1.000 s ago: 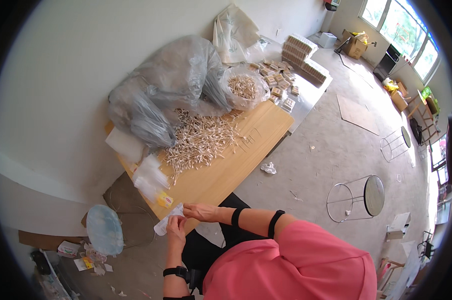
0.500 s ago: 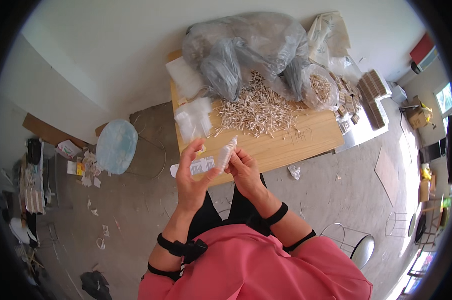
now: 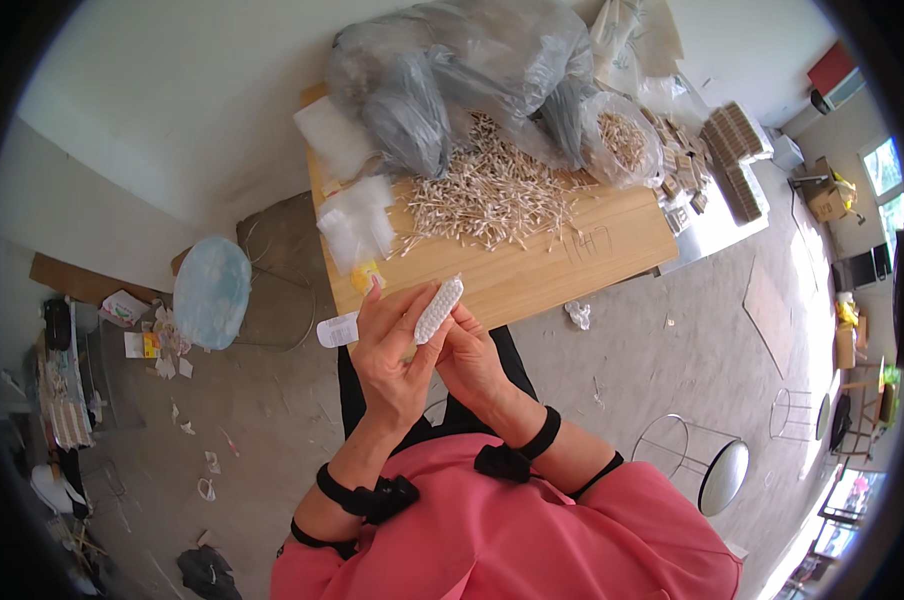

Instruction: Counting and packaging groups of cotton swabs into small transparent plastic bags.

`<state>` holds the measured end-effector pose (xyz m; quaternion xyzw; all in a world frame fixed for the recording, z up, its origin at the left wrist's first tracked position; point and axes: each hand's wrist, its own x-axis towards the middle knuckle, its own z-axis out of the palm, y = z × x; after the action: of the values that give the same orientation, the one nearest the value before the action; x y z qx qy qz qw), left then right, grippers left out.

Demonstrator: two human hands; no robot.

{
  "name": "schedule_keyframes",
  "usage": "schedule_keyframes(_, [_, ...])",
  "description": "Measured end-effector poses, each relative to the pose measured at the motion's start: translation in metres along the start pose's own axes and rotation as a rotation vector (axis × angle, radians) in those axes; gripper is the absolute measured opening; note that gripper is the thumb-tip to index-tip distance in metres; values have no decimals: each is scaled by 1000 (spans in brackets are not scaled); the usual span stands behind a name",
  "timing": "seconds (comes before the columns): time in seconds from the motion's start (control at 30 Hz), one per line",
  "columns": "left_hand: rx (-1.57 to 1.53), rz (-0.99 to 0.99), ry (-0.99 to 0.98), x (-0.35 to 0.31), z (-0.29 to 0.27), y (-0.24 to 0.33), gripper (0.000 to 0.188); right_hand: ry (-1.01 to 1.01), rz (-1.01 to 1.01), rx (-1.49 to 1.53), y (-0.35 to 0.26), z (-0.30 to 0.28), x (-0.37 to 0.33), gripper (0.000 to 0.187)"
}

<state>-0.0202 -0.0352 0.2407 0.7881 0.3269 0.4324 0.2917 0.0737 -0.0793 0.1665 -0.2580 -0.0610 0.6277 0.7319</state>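
A bundle of cotton swabs [image 3: 439, 310] is held up at the table's near edge, its packed white tips facing me. My left hand [image 3: 387, 360] is closed along its left side, with the thumb near its lower end. My right hand [image 3: 475, 365] grips it from the right and beneath; some of those fingertips are hidden behind it. Beyond the hands, a heap of loose cotton swabs [image 3: 492, 200] is spread over the wooden table [image 3: 542, 272]. A white printed packet or label [image 3: 338, 330] sticks out left of my left hand, at the table's edge.
Clear plastic bags [image 3: 356, 225] lie at the table's left. A large grey plastic bag [image 3: 462, 70] stands behind the heap. A clear bag of swabs [image 3: 622, 145] is at the right, near stacked packs [image 3: 737, 150]. Stools [image 3: 212, 292] flank the table.
The bundle has turned so its white tips face me. My left fingers, spread apart before, have closed on it. The table has shifted slightly up and left in view.
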Motion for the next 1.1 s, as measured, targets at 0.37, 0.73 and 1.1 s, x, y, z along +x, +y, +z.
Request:
schedule_keyframes(0.37, [-175,-535,-436,-51,37,-98,36,784,-467,-352,-100,-150,-14,22])
schedule_keyframes(0.73, [-213,-630,-630,-67,52,-115,27,927,-979,-253,-442,-282,98,26])
schedule_keyframes(1.1, [256,-474,32,-3,26,-234,16,398,-171,-1085,-169,-247,41,20])
